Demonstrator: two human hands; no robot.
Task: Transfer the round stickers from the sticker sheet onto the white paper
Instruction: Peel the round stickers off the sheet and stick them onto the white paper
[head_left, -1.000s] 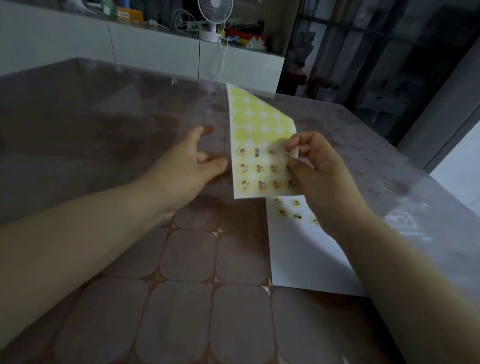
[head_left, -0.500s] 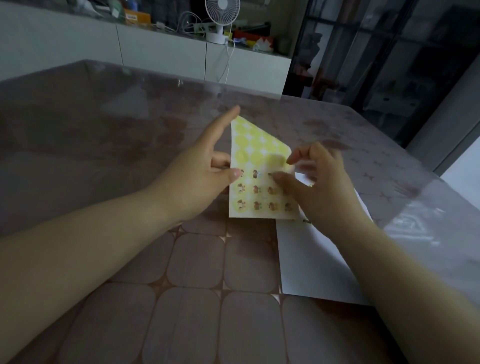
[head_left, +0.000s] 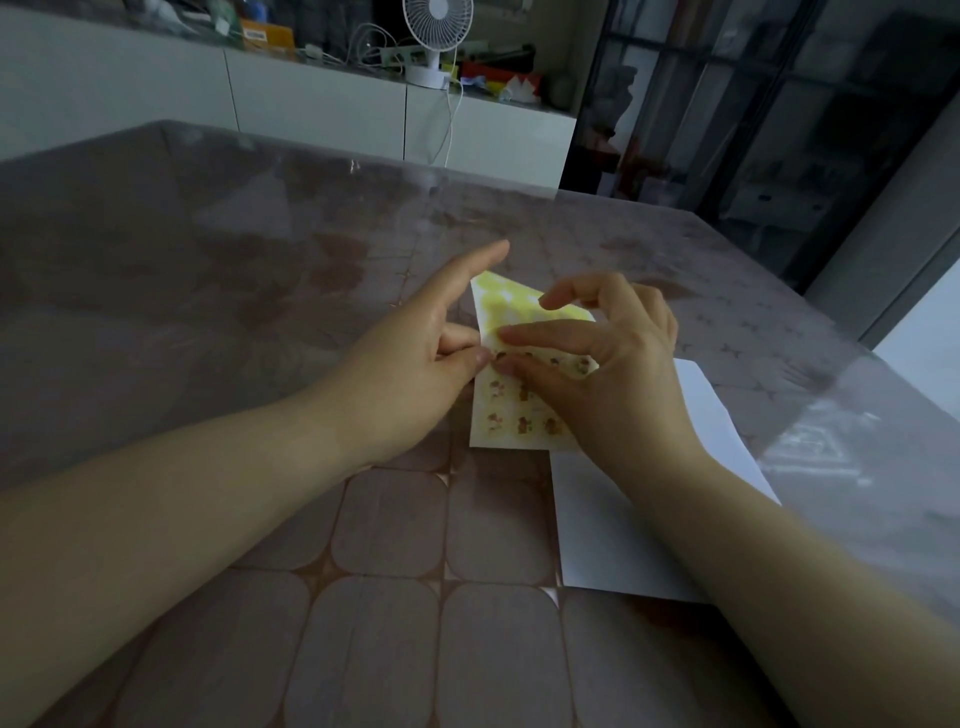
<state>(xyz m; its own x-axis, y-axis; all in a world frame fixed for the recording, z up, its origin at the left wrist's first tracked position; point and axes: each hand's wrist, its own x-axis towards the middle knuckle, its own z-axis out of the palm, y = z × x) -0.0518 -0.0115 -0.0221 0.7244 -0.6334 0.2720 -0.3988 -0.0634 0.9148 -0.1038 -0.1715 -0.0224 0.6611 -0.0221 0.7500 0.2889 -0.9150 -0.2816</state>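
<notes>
Both sets of fingers (head_left: 545, 332), left hand (head_left: 410, 374) and right hand (head_left: 623, 384), pinch the thin yellow sticker sheet (head_left: 511, 410) by flat white paper (head_left: 613, 530).

Table (head_left: 395, 597) laid with a clear cover over a tile pattern, white cabinet (head_left: 322, 111) set along the far side, small fan (head_left: 438, 26) stood on it, cable (head_left: 451, 124) hung down its front, orange box (head_left: 267, 35) placed far left, dark glazed partition (head_left: 753, 104) seen far right
</notes>
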